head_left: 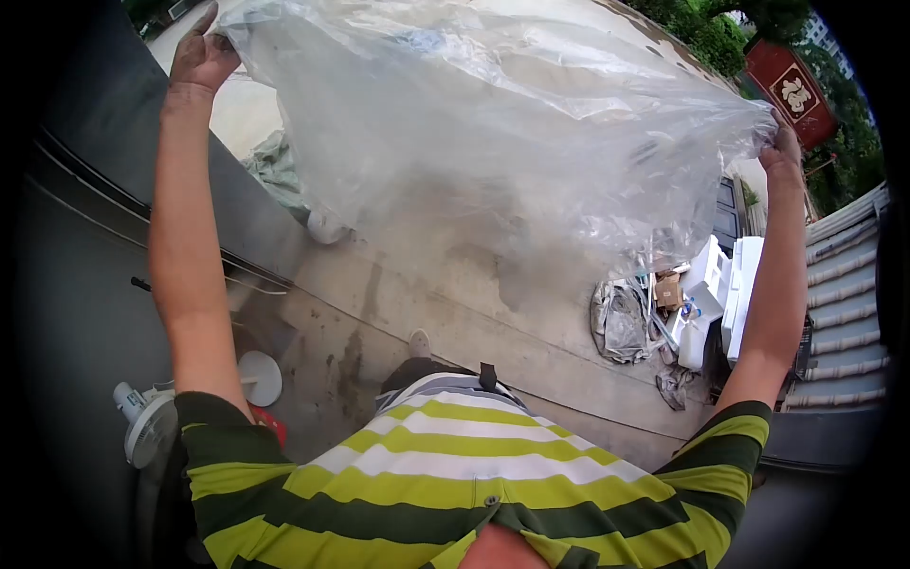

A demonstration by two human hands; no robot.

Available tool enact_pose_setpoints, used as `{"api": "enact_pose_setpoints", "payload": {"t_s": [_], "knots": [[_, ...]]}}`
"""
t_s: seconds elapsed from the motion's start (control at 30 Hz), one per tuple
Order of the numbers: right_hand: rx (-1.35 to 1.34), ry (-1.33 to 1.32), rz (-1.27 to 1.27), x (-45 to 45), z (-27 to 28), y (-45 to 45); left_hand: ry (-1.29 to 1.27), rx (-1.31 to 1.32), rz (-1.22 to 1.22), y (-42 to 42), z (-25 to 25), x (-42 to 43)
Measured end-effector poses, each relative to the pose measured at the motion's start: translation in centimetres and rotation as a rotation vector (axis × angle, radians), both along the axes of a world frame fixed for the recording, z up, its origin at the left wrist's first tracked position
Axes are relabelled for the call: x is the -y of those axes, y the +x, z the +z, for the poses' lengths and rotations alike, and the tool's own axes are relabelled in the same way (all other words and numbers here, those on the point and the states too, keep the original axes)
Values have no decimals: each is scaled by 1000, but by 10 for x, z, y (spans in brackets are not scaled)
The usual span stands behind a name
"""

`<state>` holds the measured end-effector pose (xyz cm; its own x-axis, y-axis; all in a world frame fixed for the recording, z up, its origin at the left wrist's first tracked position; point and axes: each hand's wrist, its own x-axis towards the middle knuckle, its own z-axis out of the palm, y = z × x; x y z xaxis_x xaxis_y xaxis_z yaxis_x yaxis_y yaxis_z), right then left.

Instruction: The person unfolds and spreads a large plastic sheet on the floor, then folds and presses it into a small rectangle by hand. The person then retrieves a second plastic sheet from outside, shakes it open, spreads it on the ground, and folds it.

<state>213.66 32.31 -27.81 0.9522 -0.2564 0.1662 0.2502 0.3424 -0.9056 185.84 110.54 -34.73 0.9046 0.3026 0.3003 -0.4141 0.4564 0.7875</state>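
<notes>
At the right, white foam boxes (706,273) stand beside a small cardboard box (668,292); what is inside them, I cannot tell. The clear plastic sheet (493,123) hangs spread between your left hand (202,63) and your right hand (783,150), with your fingers grasping its left and right edges.

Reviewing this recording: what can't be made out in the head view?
All in the head view:
Plastic sheet: top cut off by the picture's upper edge.
Ground behind it: blurred by the hazy plastic.
Left hand and right hand: some fingertips hidden by gathered plastic.
Cardboard box: any print too small to read.
</notes>
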Motion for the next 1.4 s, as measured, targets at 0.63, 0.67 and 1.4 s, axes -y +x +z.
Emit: {"api": "enact_pose_setpoints", "payload": {"t_s": [0.63,0.67,1.4], "knots": [[-219,-19,424,249,-221,-428,-188,-304,254,-444,-145,200],[-210,-5,454,250,-231,-463,-211,-368,259,-470,-167,214],[-464,-213,805,197,-324,-882,-574,-1511,1051,-1094,-496,522]]}}
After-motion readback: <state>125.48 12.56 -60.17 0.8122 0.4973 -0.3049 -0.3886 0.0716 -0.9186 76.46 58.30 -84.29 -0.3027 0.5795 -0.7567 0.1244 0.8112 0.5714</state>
